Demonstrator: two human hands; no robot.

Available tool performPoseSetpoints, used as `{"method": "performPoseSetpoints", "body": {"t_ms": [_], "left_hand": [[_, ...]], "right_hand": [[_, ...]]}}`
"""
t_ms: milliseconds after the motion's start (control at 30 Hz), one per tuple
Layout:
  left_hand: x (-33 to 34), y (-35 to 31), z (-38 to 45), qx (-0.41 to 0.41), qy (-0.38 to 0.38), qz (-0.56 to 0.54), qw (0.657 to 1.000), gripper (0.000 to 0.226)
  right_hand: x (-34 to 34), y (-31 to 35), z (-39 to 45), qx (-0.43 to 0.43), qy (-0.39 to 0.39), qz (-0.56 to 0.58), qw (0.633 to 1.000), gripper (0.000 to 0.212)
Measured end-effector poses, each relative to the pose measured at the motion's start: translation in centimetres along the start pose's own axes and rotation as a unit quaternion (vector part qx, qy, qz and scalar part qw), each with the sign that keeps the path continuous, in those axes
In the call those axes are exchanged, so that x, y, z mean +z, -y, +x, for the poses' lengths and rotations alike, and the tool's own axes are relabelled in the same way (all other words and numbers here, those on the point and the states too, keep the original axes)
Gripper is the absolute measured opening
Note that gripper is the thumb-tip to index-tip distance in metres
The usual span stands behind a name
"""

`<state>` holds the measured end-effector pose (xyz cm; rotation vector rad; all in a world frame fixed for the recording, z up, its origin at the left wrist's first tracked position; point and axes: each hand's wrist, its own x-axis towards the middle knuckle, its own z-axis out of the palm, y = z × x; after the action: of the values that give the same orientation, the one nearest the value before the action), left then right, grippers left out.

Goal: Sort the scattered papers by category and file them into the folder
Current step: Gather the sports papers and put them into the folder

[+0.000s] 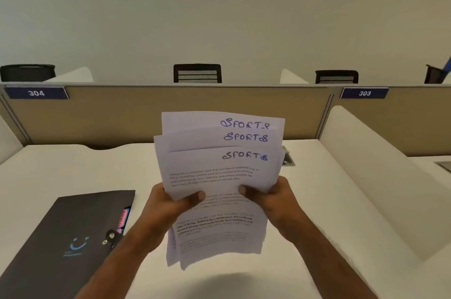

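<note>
Both hands, left hand [170, 203] and right hand [271, 197], pinch SPORTS papers [219, 176] beside dark folder [66, 232].

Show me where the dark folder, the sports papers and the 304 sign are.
dark folder [61, 230]: head view, on its front cover.
sports papers [214, 171]: head view, on the front sheet.
304 sign [36, 93]: head view, on the number.

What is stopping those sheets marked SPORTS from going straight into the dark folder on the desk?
Both hands, left and right, hold the papers above the desk. The folder lies closed to their left, its snap strap across the edge. Nothing lies between them; only the closed cover blocks filing.
</note>
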<state>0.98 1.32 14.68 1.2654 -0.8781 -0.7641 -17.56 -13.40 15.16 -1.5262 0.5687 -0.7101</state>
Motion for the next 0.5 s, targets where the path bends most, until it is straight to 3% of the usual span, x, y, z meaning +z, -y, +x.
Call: {"method": "performPoseSetpoints", "body": {"t_ms": [200,500], "left_hand": [[-0.4,-0.3,0.2,0.032,0.013,-0.004,0.999,0.046],[0.7,1.7,0.5,-0.036,0.008,0.005,0.999,0.065]], "right_hand": [[-0.5,0.0,-0.6,-0.004,0.039,-0.059,0.997,0.033],[-1.7,-0.8,-0.3,0.047,0.021,-0.033,0.998,0.03]]}}
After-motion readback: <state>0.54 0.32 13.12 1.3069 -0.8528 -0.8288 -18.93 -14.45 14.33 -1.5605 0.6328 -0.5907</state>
